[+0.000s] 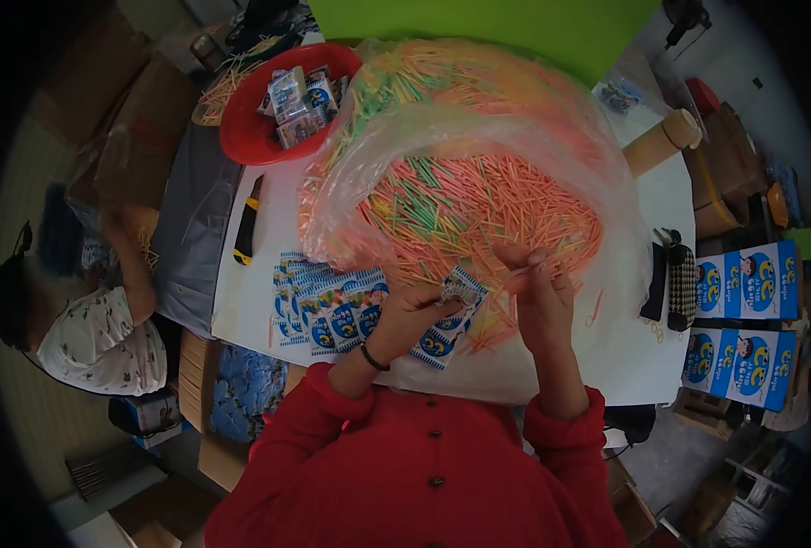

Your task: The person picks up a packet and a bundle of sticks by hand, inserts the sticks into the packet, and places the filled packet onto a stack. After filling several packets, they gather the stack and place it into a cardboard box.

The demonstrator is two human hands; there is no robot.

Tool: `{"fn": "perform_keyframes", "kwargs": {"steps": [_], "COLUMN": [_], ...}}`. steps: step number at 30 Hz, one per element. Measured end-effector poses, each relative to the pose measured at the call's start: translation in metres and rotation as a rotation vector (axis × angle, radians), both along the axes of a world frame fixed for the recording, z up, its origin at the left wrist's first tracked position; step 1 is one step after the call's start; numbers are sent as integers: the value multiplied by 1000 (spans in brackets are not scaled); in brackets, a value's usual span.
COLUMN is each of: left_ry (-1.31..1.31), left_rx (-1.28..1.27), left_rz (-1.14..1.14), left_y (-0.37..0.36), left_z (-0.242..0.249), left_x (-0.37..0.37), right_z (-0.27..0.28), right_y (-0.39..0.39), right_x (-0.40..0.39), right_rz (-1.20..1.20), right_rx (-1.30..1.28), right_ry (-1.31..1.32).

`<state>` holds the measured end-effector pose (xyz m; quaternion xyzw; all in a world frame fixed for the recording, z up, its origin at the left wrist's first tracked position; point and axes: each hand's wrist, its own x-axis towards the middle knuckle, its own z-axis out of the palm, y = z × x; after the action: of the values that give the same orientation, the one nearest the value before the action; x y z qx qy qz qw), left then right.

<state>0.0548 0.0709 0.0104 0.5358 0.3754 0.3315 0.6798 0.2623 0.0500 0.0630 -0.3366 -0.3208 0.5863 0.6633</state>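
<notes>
My left hand (pixel 412 320) is closed on a small blue-and-white packet (pixel 437 345), with fingertips at its upper part. My right hand (pixel 544 306) is raised just to the right, thumb and fingers pinched on a few thin pink sticks (pixel 515 282). In front of both hands lies a big clear plastic bag (pixel 342 215), its mouth toward me, full of thin pink, green and yellow sticks (pixel 488 196). Left of my left hand, several matching packets (pixel 332 310) lie overlapping on the white table. A few loose sticks (pixel 488 336) lie between my hands.
A red bowl (pixel 239 119) with packets stands at the back left, above a yellow-and-black utility knife (pixel 247 224). At right are a cardboard tube (pixel 661 143), a checkered case (pixel 682 288) and blue boxes (pixel 743 365). Another person (pixel 104 338) sits at left.
</notes>
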Motion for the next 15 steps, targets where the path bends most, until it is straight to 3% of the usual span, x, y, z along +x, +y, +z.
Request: {"fn": "perform_keyframes", "kwargs": {"steps": [2, 4, 11, 13, 15], "left_ry": [28, 23, -40, -245, -226], "left_rx": [46, 105, 221, 112, 121], "left_rz": [-20, -41, -21, -9, -62], "left_y": [0, 0, -3, -7, -6], "left_z": [4, 15, 4, 11, 4], "left_x": [2, 1, -3, 2, -3], "right_z": [8, 9, -9, -11, -3], "right_y": [0, 4, 1, -2, -5], "right_x": [-10, -17, -25, -24, -22], "right_rz": [61, 110, 204, 247, 277], "right_rx": [14, 161, 200, 244, 292], "right_ry": [35, -191, -526, -847, -963]}}
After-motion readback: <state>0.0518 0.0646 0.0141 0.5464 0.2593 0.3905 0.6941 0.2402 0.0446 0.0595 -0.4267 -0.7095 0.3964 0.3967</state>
